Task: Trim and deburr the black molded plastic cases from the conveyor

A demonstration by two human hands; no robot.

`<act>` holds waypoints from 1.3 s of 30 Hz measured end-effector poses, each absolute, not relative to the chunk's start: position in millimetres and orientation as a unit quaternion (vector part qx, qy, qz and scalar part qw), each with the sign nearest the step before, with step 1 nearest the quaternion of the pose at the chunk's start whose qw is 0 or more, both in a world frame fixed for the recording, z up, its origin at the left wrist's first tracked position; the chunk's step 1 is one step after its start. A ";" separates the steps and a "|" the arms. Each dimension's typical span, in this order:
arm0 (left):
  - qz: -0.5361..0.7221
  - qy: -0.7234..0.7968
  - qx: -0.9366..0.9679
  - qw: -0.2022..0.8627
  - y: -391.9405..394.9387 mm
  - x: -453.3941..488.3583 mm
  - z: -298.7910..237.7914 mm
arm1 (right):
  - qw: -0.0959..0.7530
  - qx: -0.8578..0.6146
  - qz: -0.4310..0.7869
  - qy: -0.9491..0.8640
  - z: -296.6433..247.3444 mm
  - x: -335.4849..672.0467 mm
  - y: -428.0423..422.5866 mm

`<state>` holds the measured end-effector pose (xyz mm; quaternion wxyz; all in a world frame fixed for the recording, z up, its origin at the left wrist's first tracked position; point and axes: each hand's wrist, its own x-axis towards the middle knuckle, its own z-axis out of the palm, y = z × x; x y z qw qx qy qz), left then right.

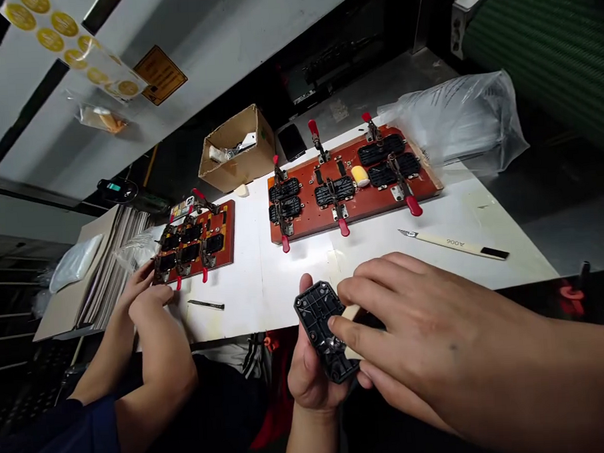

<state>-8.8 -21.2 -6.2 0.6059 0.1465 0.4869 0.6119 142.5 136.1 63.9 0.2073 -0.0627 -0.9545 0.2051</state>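
Note:
In my left hand [307, 373] lies a black ribbed plastic part [319, 319], its inner side facing up and its edge gripped by thumb and fingers. My right hand [410, 315] is closed around a cream-coloured wedge-like piece [350, 314], pressed against the right side of that part. My right fingers hide most of the wedge and some of the plastic part. Beyond my hands, a red-brown fixture board [306, 219] carries several similar black parts under toggle clamps with red handles. A yellow-and-white roll [360, 176] sits on this board.
A craft knife [453, 244] lies right of centre. At left, a co-worker's hands [145, 293] are at a smaller clamp board [227, 236], near a thin blade [205, 304]. Behind stand a cardboard box [244, 165], a dark phone [292, 143] and a plastic bag [472, 119].

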 end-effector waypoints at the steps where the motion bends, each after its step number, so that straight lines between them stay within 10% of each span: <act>1: 0.615 0.476 0.136 0.614 -22.1 -8.9 -6.5 | 0.204 -0.063 0.205 -0.955 62.4 141.5 134.9; 19: 0.650 0.515 0.098 0.550 -4.4 -0.8 -26.3 | 0.232 -0.029 0.186 -0.954 47.7 160.0 154.1; 31: 0.552 0.559 0.032 0.618 27.4 -21.6 -17.2 | 0.066 -0.438 0.125 -0.888 -72.8 292.8 274.7; 39: 0.619 0.568 0.127 0.527 72.3 -34.5 -11.1 | 0.209 -0.362 0.142 -0.897 -101.9 239.0 222.4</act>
